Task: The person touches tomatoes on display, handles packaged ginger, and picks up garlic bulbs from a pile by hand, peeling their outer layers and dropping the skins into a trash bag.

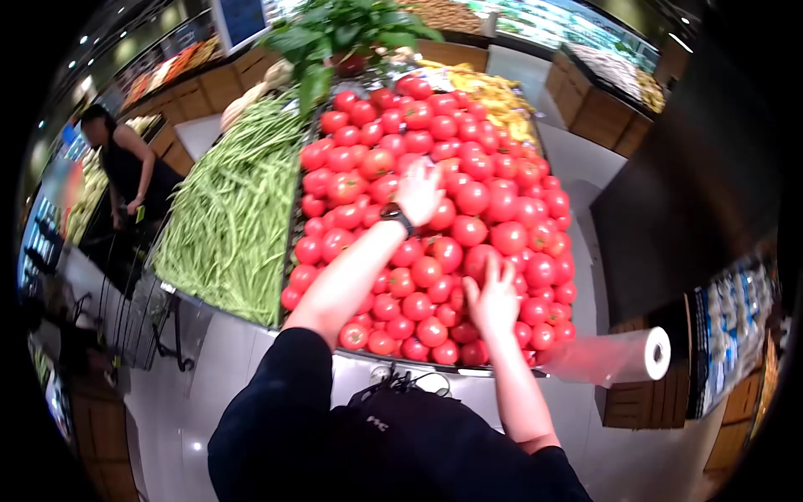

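Observation:
A broad heap of red tomatoes [473,197] fills the middle of the display stand. My left hand [418,197], with a dark watch [396,216] on its wrist, reaches across to the heap's middle. Its fingers stretch forward over the tomatoes, open but somewhat blurred, and I see no tomato in its grasp. Closer to me, on the right side of the heap, my right hand [494,303] has its thumb and fingers around a single tomato [479,261]. That tomato is among the others; whether it is lifted cannot be told.
Green beans [238,197] lie left of the tomatoes, yellow produce [493,96] behind right. A leafy plant [339,38] stands at the back. A plastic bag roll [657,355] sticks out at the front right corner. At left stands a person [138,167] near a cart [125,309].

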A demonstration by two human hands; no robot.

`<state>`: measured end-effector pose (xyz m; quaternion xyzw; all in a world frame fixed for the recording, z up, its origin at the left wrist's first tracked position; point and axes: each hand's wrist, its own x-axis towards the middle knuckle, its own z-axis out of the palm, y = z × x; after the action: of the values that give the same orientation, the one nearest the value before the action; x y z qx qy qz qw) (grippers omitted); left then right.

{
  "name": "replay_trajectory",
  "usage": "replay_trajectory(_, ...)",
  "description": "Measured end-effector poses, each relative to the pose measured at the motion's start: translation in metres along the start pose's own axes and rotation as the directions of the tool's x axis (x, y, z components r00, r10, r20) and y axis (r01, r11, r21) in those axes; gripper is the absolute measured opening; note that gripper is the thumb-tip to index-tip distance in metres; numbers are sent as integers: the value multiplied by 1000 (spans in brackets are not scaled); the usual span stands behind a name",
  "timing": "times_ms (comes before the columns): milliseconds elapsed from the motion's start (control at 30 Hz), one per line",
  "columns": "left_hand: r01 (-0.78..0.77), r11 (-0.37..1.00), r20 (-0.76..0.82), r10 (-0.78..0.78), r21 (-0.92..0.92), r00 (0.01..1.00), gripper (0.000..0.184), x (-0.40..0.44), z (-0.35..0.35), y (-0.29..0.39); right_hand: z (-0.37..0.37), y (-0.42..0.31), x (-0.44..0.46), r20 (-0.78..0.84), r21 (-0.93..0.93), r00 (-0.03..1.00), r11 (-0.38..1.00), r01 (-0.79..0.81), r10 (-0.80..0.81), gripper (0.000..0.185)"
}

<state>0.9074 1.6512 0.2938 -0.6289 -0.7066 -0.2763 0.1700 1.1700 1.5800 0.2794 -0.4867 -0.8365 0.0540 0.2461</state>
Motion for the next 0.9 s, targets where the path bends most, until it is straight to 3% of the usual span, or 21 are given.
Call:
replay_trajectory(33, 121, 991, 148, -111, -59, 983, 53, 2, -9, 10, 4, 1, 5, 15, -25, 999, 999, -28, 28, 68)
replay_trajectory(100, -16, 982, 74, 31, -189, 997, 43, -7, -6, 8, 9, -1, 11, 8, -59, 999, 997, -44, 44, 69)
replay_trajectory(233, -19, 957, 125, 58, -288, 991, 38, -23, 4, -9, 12, -5, 15, 111, -24, 982, 988, -150, 152, 63)
replay_trajectory(333, 34, 915, 8, -34, -402, 999, 37, -22, -23, -8, 8, 6, 21, 37, 86, 990, 987, -138, 136, 65)
replay_trajectory(433, -63, 894, -139, 1, -444, 990, 31, -29, -70, 13, 4, 0, 26, -8, 20, 993, 993, -117, 117, 67)
replay_trajectory(467, -61, 891, -222, -46, -450, 974, 28, -36, -61, 12, 7, -1, 25, -6, 86, 991, 988, -131, 132, 68)
replay_trajectory(500, 41, 864, -144, -131, -502, 981, 27, -66, -51, 12, 17, 0, 7, 30, 196, 983, 964, -182, 179, 65)
replay_trajectory(567, 84, 792, -17, -118, -605, 993, 24, -73, -60, 28, 27, 16, 10, -66, 224, 989, 968, -114, 132, 63)
replay_trajectory(667, 3, 787, 152, 116, -617, 982, 35, -98, -53, 64, 24, 20, 6, -68, 301, 985, 944, -134, 161, 60)
replay_trajectory(700, -5, 791, 206, 165, -612, 965, 40, -103, -50, 75, 24, 22, 5, -67, 407, 986, 906, -115, 155, 55)
replay_trajectory(733, -66, 852, 228, 213, -520, 950, 53, -107, -44, 81, 23, 25, 4, -68, 508, 986, 856, -94, 149, 51)
replay_trajectory(767, -125, 891, 249, 253, -437, 935, 62, -107, -39, 86, 21, 30, 4, -104, 552, 985, 832, -56, 136, 36)
replay_trajectory(867, -176, 894, 236, 292, -413, 927, 67, -107, -26, 98, 5, 46, -9, -212, 562, 933, 817, -126, 289, 18)
replay_trajectory(900, -205, 892, 215, 310, -403, 926, 68, -104, -23, 100, 1, 54, -15, -267, 506, 934, 859, -75, 239, 19)
